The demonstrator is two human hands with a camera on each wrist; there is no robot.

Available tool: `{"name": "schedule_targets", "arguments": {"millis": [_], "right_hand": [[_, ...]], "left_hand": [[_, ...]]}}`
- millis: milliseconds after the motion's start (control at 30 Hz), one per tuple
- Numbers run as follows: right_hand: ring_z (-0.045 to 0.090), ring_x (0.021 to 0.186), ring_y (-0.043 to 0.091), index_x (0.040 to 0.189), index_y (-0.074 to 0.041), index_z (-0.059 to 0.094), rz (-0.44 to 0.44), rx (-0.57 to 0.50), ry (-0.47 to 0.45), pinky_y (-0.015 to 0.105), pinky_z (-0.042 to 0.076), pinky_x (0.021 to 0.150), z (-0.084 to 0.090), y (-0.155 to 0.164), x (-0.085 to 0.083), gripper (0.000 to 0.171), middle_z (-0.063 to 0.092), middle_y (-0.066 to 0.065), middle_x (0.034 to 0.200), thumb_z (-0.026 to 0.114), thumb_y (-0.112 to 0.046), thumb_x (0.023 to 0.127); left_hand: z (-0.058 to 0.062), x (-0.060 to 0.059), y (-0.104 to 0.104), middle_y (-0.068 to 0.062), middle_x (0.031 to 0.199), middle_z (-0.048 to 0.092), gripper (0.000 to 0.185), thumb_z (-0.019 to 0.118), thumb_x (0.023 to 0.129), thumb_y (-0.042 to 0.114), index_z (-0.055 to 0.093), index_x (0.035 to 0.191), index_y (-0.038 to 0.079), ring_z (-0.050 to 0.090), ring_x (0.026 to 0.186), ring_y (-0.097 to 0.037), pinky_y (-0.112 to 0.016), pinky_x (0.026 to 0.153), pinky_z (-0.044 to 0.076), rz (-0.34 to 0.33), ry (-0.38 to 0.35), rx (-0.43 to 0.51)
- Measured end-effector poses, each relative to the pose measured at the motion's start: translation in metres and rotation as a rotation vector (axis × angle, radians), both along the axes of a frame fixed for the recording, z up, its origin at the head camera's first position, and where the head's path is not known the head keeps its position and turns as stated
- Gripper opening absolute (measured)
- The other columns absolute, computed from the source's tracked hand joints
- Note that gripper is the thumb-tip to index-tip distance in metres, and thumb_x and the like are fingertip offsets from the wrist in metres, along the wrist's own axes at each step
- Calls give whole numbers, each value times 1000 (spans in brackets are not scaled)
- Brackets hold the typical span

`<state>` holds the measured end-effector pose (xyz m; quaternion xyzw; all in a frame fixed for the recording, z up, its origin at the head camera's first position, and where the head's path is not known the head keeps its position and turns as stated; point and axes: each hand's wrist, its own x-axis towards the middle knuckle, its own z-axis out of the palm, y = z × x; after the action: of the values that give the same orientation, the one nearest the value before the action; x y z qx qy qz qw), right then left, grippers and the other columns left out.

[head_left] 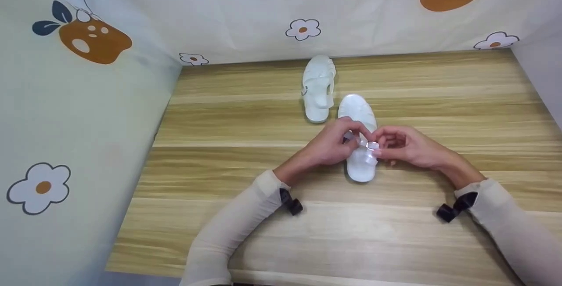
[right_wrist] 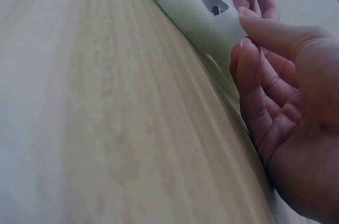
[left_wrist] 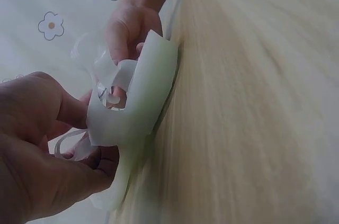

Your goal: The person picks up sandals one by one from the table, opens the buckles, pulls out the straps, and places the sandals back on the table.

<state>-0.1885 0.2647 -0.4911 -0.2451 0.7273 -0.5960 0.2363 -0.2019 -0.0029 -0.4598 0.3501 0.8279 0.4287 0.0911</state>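
near white translucent jelly sandal (head_left: 361,145) lies flat on the light wood table (head_left: 439,101), toe pointing away, w/ both hands meeting over its ankle strap (head_left: 366,156). strap end is pinched by left hand (head_left: 331,145); buckle side is pinched by right hand (head_left: 406,145), fingers curled on it. strap looks not yet fastened, judging by the loose end. second matching white sandal (head_left: 318,88) is left untouched farther back, near the flower-print cloth backdrop (head_left: 303,29).

No readable text, label, brand, number or sign appears on anything in view.
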Motion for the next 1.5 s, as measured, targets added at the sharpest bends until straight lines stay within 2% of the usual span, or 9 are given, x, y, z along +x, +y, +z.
{"name": "schedule_targets", "arguments": {"millis": [167,300,467,667,867,1133,1300,1500], "right_hand": [[68,81,9,122,5,64,-9,-6,4,27,60,61,-2,1,1,26,71,4,96,74,-2,100],[69,81,9,124,3,65,-27,3,13,28,60,60,-2,1,1,27,72,2,96,74,2,99],[70,80,10,125,2,67,-32,8,19,29,61,60,-2,2,0,28,73,1,96,74,3,98],[69,81,9,126,-1,70,-22,22,14,29,62,62,0,2,-1,28,74,-1,96,76,0,98],[70,82,11,128,0,69,-19,19,5,30,63,63,-1,3,-1,31,74,6,99,78,-4,98],[70,82,10,131,-1,69,-27,15,4,30,63,63,-1,4,0,35,73,4,99,76,2,97],[69,80,12,131,1,67,-14,-5,7,32,63,63,-1,5,0,36,71,10,98,78,0,97],[69,80,11,130,3,66,20,-39,37,30,62,62,-2,5,-1,35,72,9,99,76,4,97]], "left_hand": [[-5,-3,-2,-5,111,77,17,67,96,-1,76,107,7,65,106,-8,-18,97,53,-10,-110,77],[-7,-4,-4,-3,113,77,12,71,98,5,76,108,7,66,108,-6,-20,98,54,-23,-194,117],[-8,-6,-5,-1,110,76,11,76,100,14,76,109,8,65,100,-1,-18,91,54,-20,-235,119],[-9,-8,-5,-3,105,76,14,80,99,17,76,107,5,66,92,-2,-18,83,56,-40,-282,135],[-7,-8,-5,-2,104,78,15,82,97,16,80,107,6,65,93,-2,-18,82,55,-26,-312,140],[-7,-8,-4,2,103,76,13,84,95,15,77,105,8,66,95,-1,-20,85,58,-33,-278,153],[-9,-9,-6,2,103,76,12,82,96,12,77,106,7,65,98,-3,-20,87,55,-23,-293,174],[-9,-10,-4,-1,105,77,12,80,96,9,78,107,6,65,100,-3,-19,90,56,-16,-292,150]]}}
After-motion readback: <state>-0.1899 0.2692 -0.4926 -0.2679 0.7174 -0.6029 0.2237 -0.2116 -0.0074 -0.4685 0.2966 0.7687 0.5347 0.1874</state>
